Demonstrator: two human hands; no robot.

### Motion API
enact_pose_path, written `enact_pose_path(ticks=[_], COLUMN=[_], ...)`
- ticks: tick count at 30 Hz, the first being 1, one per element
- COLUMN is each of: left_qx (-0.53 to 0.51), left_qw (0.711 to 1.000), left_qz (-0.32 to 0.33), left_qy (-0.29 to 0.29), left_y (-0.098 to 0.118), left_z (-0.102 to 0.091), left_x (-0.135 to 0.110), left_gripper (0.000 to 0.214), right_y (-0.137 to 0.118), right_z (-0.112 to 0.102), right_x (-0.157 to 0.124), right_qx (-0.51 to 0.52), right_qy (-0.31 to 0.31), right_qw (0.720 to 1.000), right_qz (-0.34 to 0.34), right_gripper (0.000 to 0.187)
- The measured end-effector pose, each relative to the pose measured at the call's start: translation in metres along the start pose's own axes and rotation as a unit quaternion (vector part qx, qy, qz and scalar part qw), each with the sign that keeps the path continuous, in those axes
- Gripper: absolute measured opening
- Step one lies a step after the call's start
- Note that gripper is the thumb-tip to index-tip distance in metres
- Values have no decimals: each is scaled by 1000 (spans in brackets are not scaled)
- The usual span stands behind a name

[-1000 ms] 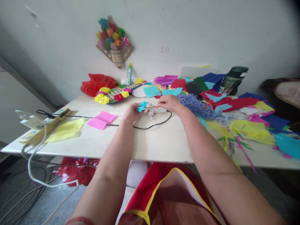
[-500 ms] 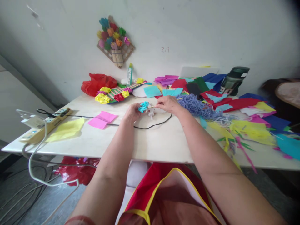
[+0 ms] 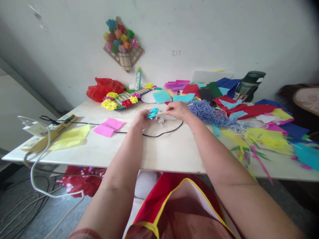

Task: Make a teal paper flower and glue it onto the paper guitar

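Pinched in my left hand (image 3: 142,120) is a crumpled turquoise paper flower (image 3: 153,113), held just above the table. My right hand (image 3: 177,110) grips a thin wooden stick (image 3: 161,113), whose left end reaches the flower and whose other end pokes out past my knuckles. Directly beneath, between the hands, stands a white hot glue gun (image 3: 160,120) with its nozzle toward me, partly hidden by the stick and fingers. Its black cord (image 3: 159,136) curves over the table below my hands.
Behind my left hand lies a green board with paper flowers (image 3: 122,100). A purple yarn heap (image 3: 208,113) and scattered coloured paper (image 3: 267,137) cover the right side. A power strip (image 3: 50,134), pink sheet (image 3: 109,127) and yellow sheet (image 3: 70,136) lie left. A dark bottle (image 3: 250,86) leans at back right.
Almost nothing differs. Both hands stay in place with the flower and the stick, and the stick's right end shows slightly more clearly.
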State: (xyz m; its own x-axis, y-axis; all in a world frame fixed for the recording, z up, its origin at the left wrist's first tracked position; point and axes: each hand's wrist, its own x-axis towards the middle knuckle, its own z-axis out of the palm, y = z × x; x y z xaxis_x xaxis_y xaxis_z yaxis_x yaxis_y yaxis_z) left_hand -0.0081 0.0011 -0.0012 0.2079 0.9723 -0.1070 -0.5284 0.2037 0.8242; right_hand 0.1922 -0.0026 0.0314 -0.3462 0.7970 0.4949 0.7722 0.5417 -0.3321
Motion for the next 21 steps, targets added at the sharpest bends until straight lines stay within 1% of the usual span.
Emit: enact_pose_path(ticks=[4, 7, 11, 15, 21], left_qx=[1, -3, -8, -7, 5], left_qw=[1000, 1000, 1000, 1000, 1000], left_qz=[0, -2, -4, 1, 7], left_qy=[1, 3, 5, 15, 0], left_y=[0, 0, 0, 0, -1], left_z=[-1, -1, -2, -2, -3], left_x=[1, 2, 2, 2, 4], left_gripper=[42, 40, 38, 38, 38], right_y=[-1, -3, -5, -6, -3], right_z=[1, 1, -1, -3, -3], right_x=[0, 0, -1, -1, -1], right_qx=[2, 2, -26, -59, -61], right_qy=[18, 22, -11, -44, -65], right_qw=[1000, 1000, 999, 997, 996], right_qz=[-1, -7, -15, -7, -4], right_gripper=[9, 11, 20, 27, 31])
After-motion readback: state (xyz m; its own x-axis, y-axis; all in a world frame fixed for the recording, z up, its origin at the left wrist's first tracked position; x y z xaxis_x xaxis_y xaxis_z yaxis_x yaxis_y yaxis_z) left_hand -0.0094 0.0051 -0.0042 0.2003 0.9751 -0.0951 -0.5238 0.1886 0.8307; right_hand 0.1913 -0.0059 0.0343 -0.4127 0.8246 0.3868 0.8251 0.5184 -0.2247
